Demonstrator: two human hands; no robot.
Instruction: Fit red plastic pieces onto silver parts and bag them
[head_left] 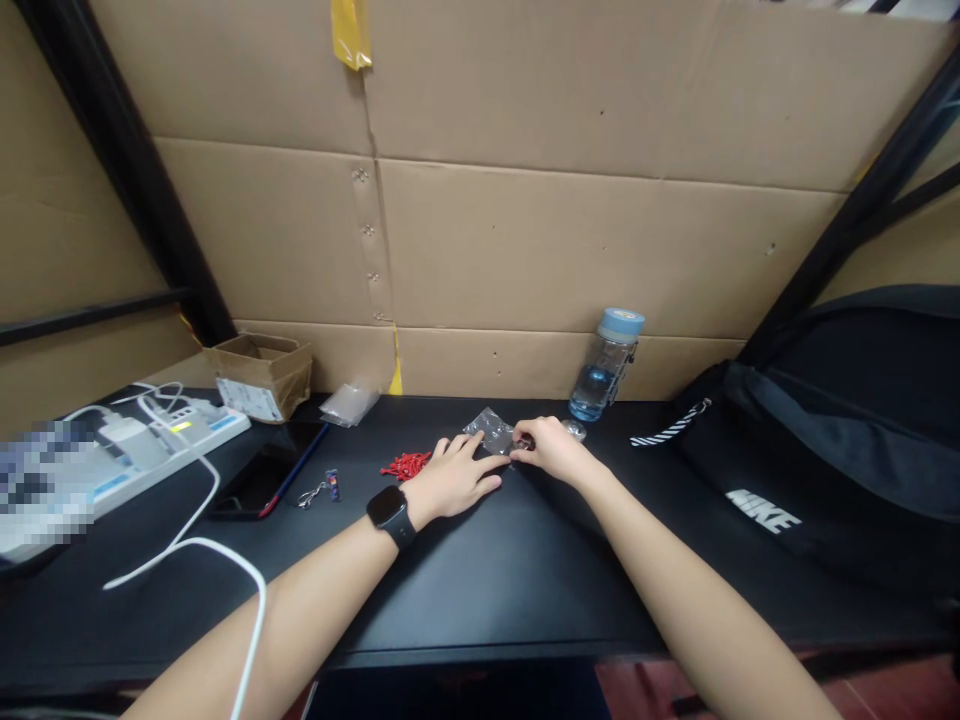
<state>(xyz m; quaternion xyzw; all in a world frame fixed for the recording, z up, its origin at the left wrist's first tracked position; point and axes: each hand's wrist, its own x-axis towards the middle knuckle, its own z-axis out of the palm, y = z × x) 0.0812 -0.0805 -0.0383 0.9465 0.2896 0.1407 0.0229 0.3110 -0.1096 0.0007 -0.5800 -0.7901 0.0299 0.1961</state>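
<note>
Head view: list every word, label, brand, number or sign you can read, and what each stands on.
"NIKE": in white on the black bag.
Too small to read: the white label on the cardboard box.
Too blurred to read: any print on the bottle lid.

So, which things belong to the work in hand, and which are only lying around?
Seemingly in use: clear plastic bag, between left hand and right hand; small dark item pinched in the right hand; perhaps red cords, near the left hand.

Apparently lying about: water bottle, backpack, cardboard box, tablet, power strip.
</note>
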